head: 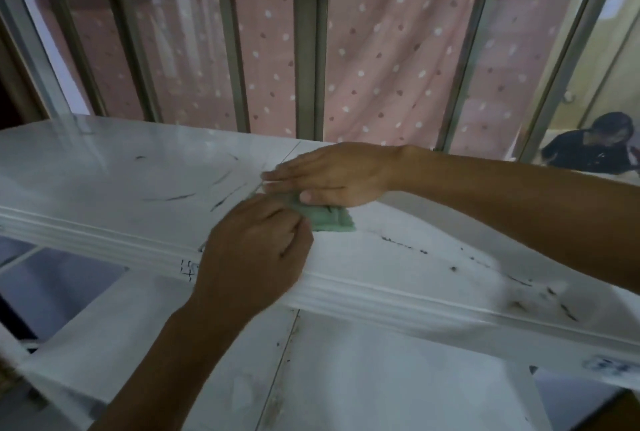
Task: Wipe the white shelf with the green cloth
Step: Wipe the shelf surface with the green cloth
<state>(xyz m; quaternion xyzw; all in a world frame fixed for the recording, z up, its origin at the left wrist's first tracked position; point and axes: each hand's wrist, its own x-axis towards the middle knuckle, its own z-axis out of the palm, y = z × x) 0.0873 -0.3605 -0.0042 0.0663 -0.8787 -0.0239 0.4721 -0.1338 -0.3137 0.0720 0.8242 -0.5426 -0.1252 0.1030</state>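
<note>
Green, soft-pile cloth (325,217) is lying on the top panel of the white laminate shelf (104,174), near its front edge. The right hand (332,176) is pressing it flat, fingers extended; the left hand (254,257) is pinching its near edge. Risks: the cloth bunching, and dark streaks (180,197) smearing. Nothing is obstructing; the barred window (306,42) is standing behind.

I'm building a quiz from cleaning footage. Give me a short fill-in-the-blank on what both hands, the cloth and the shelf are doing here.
1. The right hand lies flat on the ____ cloth.
2. The cloth rests on the top of the white ____.
3. The left hand sits at the shelf's ____ edge, beside the cloth.
4. Dark ____ streak the shelf top.

Missing words: green; shelf; front; marks
</note>
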